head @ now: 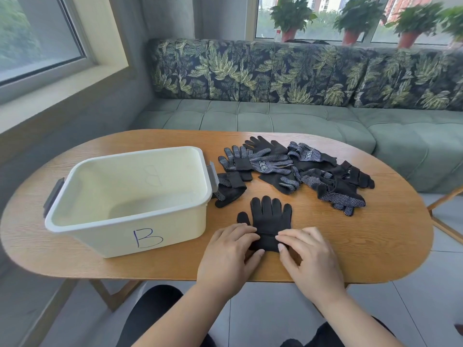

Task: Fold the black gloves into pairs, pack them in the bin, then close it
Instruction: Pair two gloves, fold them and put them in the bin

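A wooden table [375, 246] before a green sofa [275, 118] is holding the work. The left hand [230, 249] and right hand [309, 255] are each pinching the cuff of a black glove [270, 216], which is lying flat between them with its fingers pointing away. An uneven pull could be skewing it, leaving a crooked fold. The bin [125, 234] is standing open just left of the left hand, and the loose gloves [300, 171] are lying beyond the right hand.

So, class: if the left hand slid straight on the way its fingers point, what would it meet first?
Probably the right hand: its fingers lie just across the cuff of the glove that the left hand pinches, seemingly at the same height.
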